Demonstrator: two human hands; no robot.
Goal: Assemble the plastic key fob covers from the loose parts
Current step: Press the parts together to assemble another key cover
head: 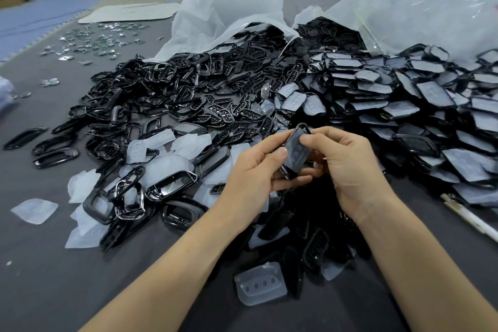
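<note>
Both hands' fingers (280, 153) partly hide the fob cover (296, 152).

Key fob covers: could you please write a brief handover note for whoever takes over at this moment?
The left hand and right hand both grip one cover above the table, thumbs on its face.
Loose black frames lie heaped at left, clear pads among them.
Done: a big pile of seemingly fitted covers at right.
Left: finish the held cover, then the loose heap.

black key fob cover (295, 152) (tilted) above parts
</note>
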